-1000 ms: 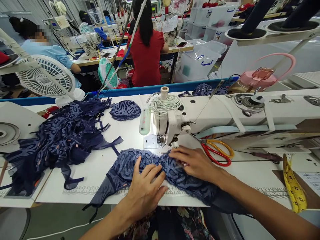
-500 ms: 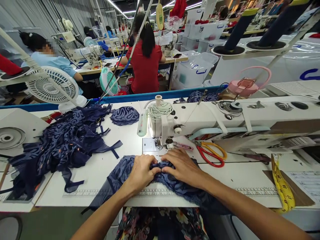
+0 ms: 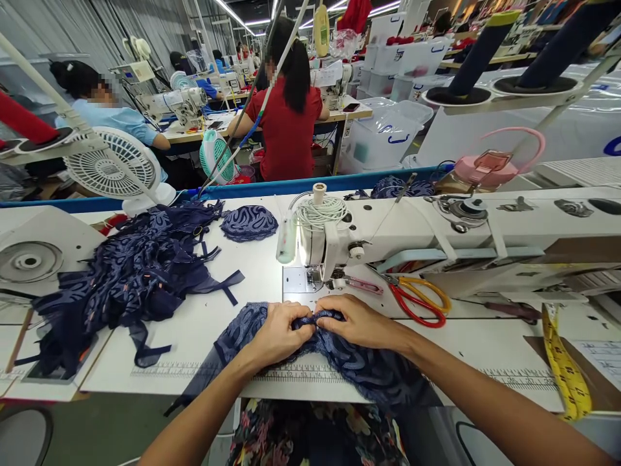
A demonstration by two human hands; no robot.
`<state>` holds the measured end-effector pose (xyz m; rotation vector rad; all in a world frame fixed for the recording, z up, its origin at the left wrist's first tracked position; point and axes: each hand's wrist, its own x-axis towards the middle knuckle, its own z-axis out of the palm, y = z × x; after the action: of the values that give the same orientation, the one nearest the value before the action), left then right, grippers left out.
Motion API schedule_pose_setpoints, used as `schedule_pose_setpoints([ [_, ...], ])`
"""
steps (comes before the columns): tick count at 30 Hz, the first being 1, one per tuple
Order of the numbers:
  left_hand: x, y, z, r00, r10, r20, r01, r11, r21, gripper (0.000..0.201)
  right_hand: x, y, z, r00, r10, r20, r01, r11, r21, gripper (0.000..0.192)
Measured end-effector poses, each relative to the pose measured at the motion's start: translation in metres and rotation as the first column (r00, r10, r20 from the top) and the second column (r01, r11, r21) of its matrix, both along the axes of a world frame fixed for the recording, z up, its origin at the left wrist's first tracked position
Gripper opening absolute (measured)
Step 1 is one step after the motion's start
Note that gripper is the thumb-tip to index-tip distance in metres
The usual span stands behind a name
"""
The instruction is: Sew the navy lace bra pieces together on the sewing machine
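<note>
A navy lace bra [image 3: 369, 369] lies on the white sewing table in front of me, partly hanging over the front edge. My left hand [image 3: 281, 331] and my right hand [image 3: 356, 321] pinch its centre together, fingertips meeting just in front of the needle of the white sewing machine [image 3: 436, 233]. The lace bunches up between my fingers. A lit lamp on the machine head shines on the needle plate [image 3: 295, 279].
A heap of navy lace pieces [image 3: 130, 278] lies at the left, a single lace cup [image 3: 250, 222] behind it. Red and yellow scissors [image 3: 420, 299] rest right of the needle. A yellow tape measure [image 3: 565, 369] hangs at right. A white fan [image 3: 114, 165] and other workers sit beyond.
My hands went from lying flat and spread on the bra to pinching its centre together close to the needle. The lace is now gathered between my fingers.
</note>
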<state>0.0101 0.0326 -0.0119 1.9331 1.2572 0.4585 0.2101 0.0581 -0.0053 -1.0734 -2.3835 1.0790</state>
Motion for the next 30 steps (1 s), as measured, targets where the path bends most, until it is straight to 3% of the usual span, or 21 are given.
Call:
schedule_pose_setpoints([
  [10,-0.006,0.003,0.002,0.994,-0.107,0.025,0.108,0.994,-0.024,0.011,-0.002,0.01,0.002,0.986,0.163,0.015,-0.163,0.986,-0.043,0.013],
  [12,-0.008,0.003,0.005,0.997,-0.08,0.022,0.08,0.997,0.006,0.012,-0.002,0.006,0.006,0.994,0.109,0.033,-0.109,0.994,-0.003,0.011],
  [14,-0.009,0.002,0.01,0.999,0.031,-0.009,-0.03,0.992,0.121,0.013,-0.001,-0.005,0.014,0.995,-0.038,0.088,0.023,0.986,0.162,0.009],
  [15,-0.01,0.001,0.013,0.993,0.118,-0.027,-0.109,0.968,0.225,0.014,-0.001,-0.014,0.02,0.987,-0.115,0.11,0.08,0.957,0.279,0.01],
  [17,-0.011,-0.002,0.018,0.962,0.272,-0.009,-0.24,0.864,0.442,0.017,-0.002,-0.036,0.034,0.977,-0.175,0.125,0.097,0.877,0.471,0.012],
  [19,-0.013,-0.006,0.022,0.945,0.315,0.092,-0.314,0.786,0.532,0.02,-0.004,-0.058,0.047,0.992,-0.028,0.123,-0.033,0.885,0.465,0.01],
  [21,-0.015,-0.009,0.024,0.933,0.27,0.237,-0.353,0.818,0.455,0.02,-0.007,-0.072,0.053,0.996,0.051,0.066,-0.074,0.912,0.404,0.01],
  [26,-0.02,-0.019,0.022,0.877,0.209,0.433,-0.327,0.919,0.218,0.017,-0.02,-0.061,0.038,0.948,-0.241,-0.21,0.307,0.866,0.394,0.013],
  [28,-0.022,-0.022,0.021,0.873,0.192,0.448,-0.304,0.933,0.193,0.016,-0.026,-0.053,0.029,0.935,-0.256,-0.244,0.324,0.897,0.301,0.022],
  [30,-0.025,-0.025,0.02,0.877,0.175,0.447,-0.279,0.944,0.178,0.015,-0.031,-0.047,0.022,0.931,-0.251,-0.264,0.297,0.943,0.15,0.015],
])
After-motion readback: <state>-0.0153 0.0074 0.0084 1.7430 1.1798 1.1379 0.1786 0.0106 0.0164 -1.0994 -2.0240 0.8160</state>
